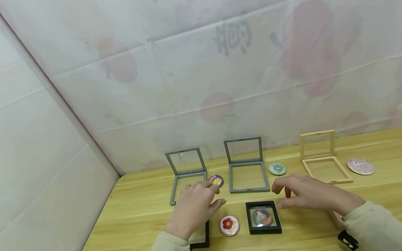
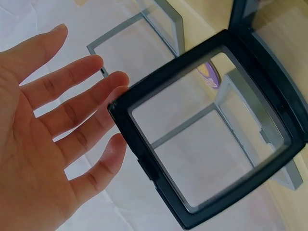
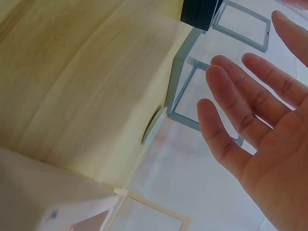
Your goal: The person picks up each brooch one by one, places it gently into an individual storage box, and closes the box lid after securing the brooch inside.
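My left hand (image 1: pixel 199 204) hovers over an open black display frame (image 1: pixel 202 245), fingers spread and gripping nothing. In the left wrist view, fingertips overlap the edge of this black frame (image 2: pixel 168 70); whether they touch it I cannot tell. Just right of it lies a round badge with a red flower (image 1: pixel 229 225). A smaller-looking closed black frame (image 1: pixel 266 230) holds a colorful round badge (image 1: pixel 262 217) behind clear film. To its right is my right hand (image 1: pixel 310 193), loosely bent, holding nothing and apart from that frame. The right wrist view shows this hand's (image 3: pixel 260 125) relaxed fingers.
Behind stand two open grey frames (image 1: pixel 250 191) (image 1: pixel 188 174) and an open cream frame (image 1: pixel 342 182). Purple (image 1: pixel 216 181), green (image 1: pixel 277 169) and pink (image 1: pixel 360 166) badges lie beside them. A pale frame (image 1: pixel 337 219) is partly hidden under my right wrist. White cloth walls (image 1: pixel 216 73) surround the wooden table (image 1: pixel 122 229).
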`<state>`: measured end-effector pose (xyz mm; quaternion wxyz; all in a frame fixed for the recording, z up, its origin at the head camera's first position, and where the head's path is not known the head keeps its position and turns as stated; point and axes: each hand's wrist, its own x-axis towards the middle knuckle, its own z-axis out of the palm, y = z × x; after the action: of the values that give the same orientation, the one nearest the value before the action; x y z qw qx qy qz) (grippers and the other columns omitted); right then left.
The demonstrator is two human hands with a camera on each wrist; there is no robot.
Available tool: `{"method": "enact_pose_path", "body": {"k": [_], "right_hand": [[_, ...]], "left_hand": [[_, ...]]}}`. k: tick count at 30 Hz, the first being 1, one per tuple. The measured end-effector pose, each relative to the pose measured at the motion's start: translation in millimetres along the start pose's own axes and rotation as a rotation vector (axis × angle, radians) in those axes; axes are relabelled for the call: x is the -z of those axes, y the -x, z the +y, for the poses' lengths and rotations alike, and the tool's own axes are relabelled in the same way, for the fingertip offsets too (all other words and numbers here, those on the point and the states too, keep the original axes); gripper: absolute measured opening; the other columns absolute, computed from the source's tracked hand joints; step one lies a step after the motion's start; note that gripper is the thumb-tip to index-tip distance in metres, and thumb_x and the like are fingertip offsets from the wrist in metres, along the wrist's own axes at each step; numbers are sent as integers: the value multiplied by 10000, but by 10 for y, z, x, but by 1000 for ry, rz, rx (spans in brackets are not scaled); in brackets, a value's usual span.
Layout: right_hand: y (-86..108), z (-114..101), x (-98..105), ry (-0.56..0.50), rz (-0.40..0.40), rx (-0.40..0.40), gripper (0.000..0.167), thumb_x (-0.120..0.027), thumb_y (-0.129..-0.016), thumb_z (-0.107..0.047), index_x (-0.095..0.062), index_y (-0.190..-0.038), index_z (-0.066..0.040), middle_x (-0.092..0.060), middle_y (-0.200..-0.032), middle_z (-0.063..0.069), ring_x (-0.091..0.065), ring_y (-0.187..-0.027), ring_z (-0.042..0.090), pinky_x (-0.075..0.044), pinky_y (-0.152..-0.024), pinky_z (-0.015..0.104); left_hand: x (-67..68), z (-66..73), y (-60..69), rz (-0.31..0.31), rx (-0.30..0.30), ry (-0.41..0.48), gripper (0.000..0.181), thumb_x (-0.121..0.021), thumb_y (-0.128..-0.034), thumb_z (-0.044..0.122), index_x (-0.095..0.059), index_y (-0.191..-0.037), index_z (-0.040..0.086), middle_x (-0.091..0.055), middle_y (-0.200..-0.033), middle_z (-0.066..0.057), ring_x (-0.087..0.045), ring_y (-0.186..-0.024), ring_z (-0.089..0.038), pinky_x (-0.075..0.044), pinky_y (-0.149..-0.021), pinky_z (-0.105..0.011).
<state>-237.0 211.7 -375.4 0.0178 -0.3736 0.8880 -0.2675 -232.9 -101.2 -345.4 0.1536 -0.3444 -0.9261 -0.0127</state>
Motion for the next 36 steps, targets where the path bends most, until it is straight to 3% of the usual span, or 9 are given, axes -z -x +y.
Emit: {"method": "enact_pose_path", "body": {"k": [12, 26, 36], "right_hand": [[-1, -20, 9, 1, -2, -11, 269, -737, -947, -247, -673, -1096, -33, -689, -1083, 120, -634, -829, 127, -555, -709, 359], [-166, -123, -47, -12, 4, 6, 276, -735, -948, -240, -671, -1100, -18, -688, -1094, 141, -661, -850, 217, -553, -723, 361], [-273, -240, -77, -22, -22, -28, 306, -721, -961, -289, -674, -1125, -36, -684, -1111, 112, -634, -881, 181, -537, -753, 361]], "left_hand": [[9, -39, 31, 18, 5, 6, 239, -759, -928, 332, -751, -970, 97, -692, -887, -2, -627, -737, -164, -481, -629, -341], [43, -135, 118, 44, 18, 27, 191, -764, -928, 292, -729, -902, 105, -591, -759, 26, -592, -680, -145, -526, -637, -361], [38, -188, 181, 36, 58, 44, 189, -762, -931, 278, -750, -955, 91, -640, -826, 2, -614, -733, -170, -541, -704, -443]]}}
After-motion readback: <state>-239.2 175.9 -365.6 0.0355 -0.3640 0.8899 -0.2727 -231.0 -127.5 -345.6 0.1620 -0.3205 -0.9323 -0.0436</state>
